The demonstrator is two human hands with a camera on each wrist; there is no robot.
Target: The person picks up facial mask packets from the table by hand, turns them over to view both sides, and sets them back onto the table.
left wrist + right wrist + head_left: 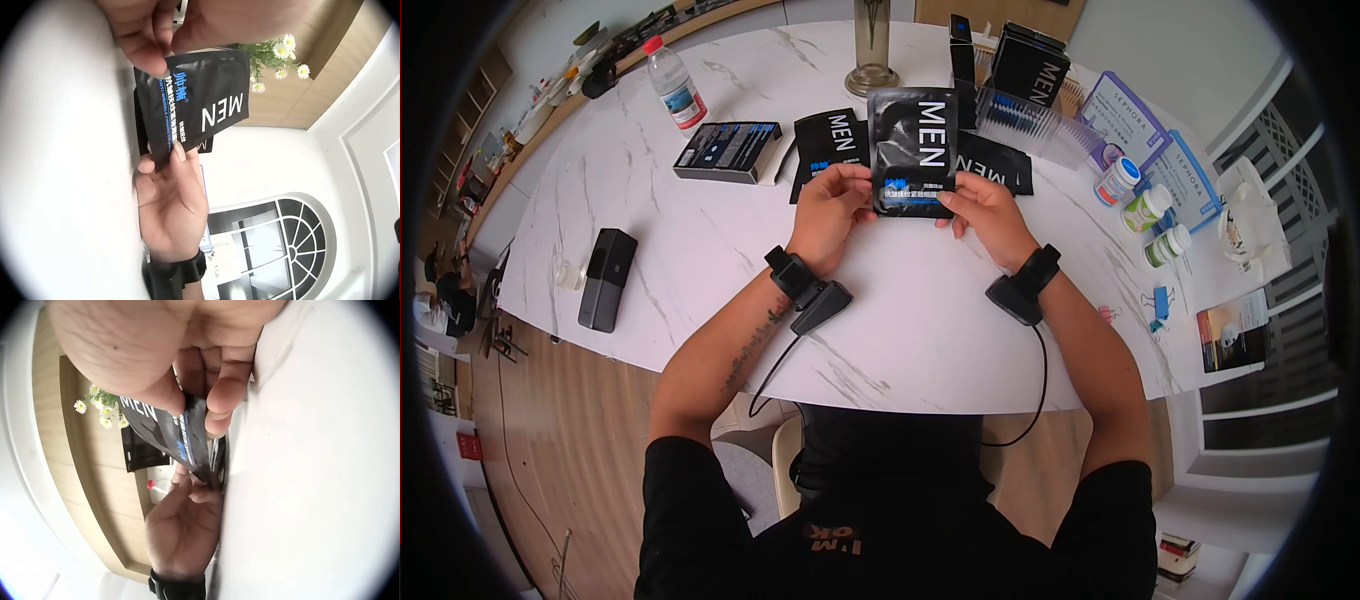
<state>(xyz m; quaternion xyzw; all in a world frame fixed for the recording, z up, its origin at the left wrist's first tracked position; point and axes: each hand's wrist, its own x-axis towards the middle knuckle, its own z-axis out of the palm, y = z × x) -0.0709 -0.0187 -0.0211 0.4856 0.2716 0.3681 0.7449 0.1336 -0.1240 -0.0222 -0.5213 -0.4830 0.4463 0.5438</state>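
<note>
A black foil sachet (912,140) printed MEN in white, with blue lettering lower down, is held up between both hands over the table. The left hand (832,208) pinches its lower left edge. At the lower right edge, the right hand (992,212) grips it, thumb on the printed face. Seen from the left wrist, the sachet (194,100) stands tilted, with the right thumb (179,152) on its front. Behind it lie more black sachets, one to the left (830,140) and others to the right (996,162), partly hidden by the held one.
An opened black box (730,152) and a red-capped bottle (675,85) stand left of the sachets. A glass vase (872,50) is behind, beside a clear organizer (1030,125) with black boxes. Pill bottles (1145,208) line the right; a dark grey device (608,280) lies far left.
</note>
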